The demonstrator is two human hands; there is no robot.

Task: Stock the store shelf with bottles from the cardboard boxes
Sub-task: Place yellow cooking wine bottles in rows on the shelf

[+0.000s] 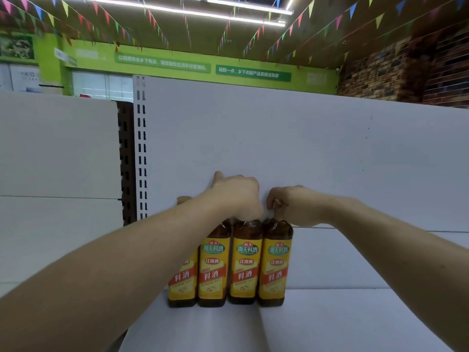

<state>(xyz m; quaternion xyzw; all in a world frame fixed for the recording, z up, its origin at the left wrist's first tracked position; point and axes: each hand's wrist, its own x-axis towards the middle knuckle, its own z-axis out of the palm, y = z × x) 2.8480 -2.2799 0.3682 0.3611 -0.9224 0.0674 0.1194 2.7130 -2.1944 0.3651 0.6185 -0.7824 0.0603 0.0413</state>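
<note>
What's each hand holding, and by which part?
Left hand grips the two middle bottles by their necks; right hand pinches the rightmost bottle at its neck.

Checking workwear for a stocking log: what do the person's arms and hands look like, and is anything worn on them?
The left hand and right hand wear no gloves, and no watch, bracelet or ring shows on their visible sides. Both arms are bare as far as the frame shows, with no sleeve in view.
</note>
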